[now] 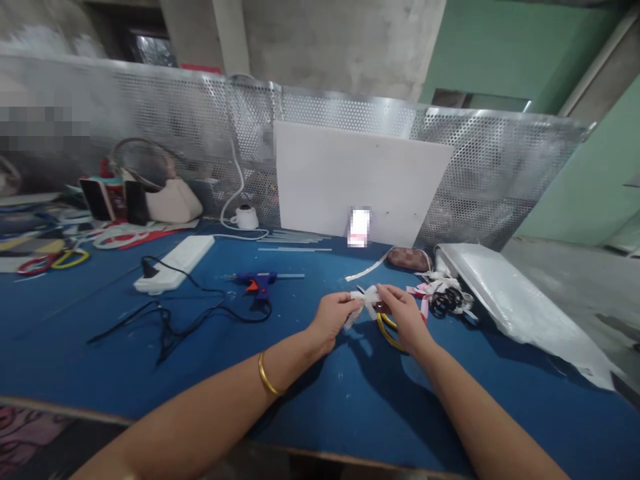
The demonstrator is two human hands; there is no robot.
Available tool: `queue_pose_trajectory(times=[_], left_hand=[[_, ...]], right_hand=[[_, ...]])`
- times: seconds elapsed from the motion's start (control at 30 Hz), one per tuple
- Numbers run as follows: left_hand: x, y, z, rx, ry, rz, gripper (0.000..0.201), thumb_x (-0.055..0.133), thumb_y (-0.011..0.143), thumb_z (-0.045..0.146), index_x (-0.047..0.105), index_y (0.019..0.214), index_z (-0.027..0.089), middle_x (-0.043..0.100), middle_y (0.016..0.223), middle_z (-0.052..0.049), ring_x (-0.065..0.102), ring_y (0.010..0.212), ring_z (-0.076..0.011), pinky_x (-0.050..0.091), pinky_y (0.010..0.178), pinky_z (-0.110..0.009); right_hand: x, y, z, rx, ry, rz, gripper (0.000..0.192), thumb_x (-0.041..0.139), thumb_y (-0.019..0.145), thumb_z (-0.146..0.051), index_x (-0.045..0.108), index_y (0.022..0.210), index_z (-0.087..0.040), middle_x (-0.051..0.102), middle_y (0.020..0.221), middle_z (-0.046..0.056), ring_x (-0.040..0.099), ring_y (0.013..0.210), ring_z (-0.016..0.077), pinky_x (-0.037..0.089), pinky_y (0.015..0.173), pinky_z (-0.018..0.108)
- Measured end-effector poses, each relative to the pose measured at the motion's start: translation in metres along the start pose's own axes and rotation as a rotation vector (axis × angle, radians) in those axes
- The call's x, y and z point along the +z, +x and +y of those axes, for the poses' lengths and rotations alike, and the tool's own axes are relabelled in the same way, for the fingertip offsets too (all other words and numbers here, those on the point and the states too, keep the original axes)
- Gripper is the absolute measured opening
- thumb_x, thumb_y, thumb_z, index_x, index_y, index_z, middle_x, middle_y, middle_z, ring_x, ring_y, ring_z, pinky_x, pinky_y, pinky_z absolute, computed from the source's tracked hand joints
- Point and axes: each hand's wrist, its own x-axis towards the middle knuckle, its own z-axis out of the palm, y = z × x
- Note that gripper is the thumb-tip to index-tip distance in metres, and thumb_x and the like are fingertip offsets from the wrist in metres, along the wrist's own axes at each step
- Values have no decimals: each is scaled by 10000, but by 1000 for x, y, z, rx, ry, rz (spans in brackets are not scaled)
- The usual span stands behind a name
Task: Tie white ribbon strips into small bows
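A small white ribbon bow (371,297) is held up between both my hands, just above the blue table. The thumb and fingers of my left hand (330,319) pinch its left loop, and a tail hangs below them. On the other side my right hand (403,313) grips the right loop between thumb and fingers. Yellow-handled scissors (389,333) lie on the table under my right hand, partly hidden by it. To the right of that hand sits a pile of pink and white ribbon pieces (425,289) with black hair ties (447,302).
A blue glue gun (260,283) with its black cord lies left of my hands, near a white power strip (175,263). Glue sticks (295,249) lie behind. A checkered pouch (409,258) and a large plastic-wrapped package (515,300) are on the right. A handbag (173,200) stands back left.
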Motion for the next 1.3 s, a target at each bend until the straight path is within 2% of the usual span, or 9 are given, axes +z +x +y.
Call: queue_pose_trajectory(times=[0.13,0.3,0.47,0.53,0.7,1.0,1.1,1.2,1.3], left_hand=[[-9,3,8,84,155,-41,229,708,599,308,683,709,108,599,585,-4,469,515,-93,336,508,-205],[-13,6,4,33,205,-99,222,716,608,320,662,667,113,561,559,11,445,499,-73,325,501,-191],[-11,7,4,-91,44,-80,460,640,680,515,673,913,119,671,854,-100,593,665,-138,414,596,-227],[-11,7,4,-89,56,-57,471,652,674,509,675,931,115,674,890,-115,606,709,-152,419,624,-235],[-8,3,0,28,157,-25,314,696,654,391,711,819,124,669,714,-59,572,668,-135,398,626,-228],[-7,3,2,149,254,-38,215,678,655,341,678,635,127,600,572,-7,506,582,-111,398,602,-222],[-7,2,2,95,203,-48,212,693,646,330,699,711,129,619,610,-15,512,582,-108,399,598,-221],[-6,-1,1,-6,141,-78,257,725,617,328,709,771,123,646,665,-44,524,577,-109,397,578,-224],[-4,-3,-1,-48,148,-107,235,746,593,328,695,682,117,626,616,-43,486,521,-91,369,534,-217]], right_hand=[[-11,5,-3,-32,-135,-32,334,637,698,-490,654,729,-157,600,685,24,514,681,151,378,586,238],[-9,6,8,13,-174,-136,249,679,673,-391,665,741,-152,559,594,-14,456,566,112,335,542,238],[-11,9,14,109,12,47,226,691,639,-376,622,673,-164,538,556,-22,438,524,102,335,522,239],[-10,8,11,83,-7,51,230,692,633,-379,627,663,-160,542,557,-16,436,526,103,333,519,239],[0,-2,-1,8,-108,-32,228,684,643,-372,628,623,-151,536,542,-19,433,528,102,319,527,239],[-3,2,6,-27,-175,-135,185,669,671,-338,637,681,-155,528,587,-23,407,564,103,296,538,239],[-4,2,4,-6,-146,-155,192,674,664,-336,604,663,-158,503,575,-35,382,543,90,277,515,230],[-3,1,7,-7,-115,-113,215,676,662,-349,576,642,-159,485,547,-43,373,514,84,277,498,226],[2,0,15,1,-98,-61,227,663,673,-366,567,643,-163,500,537,-37,395,494,90,299,487,230]])
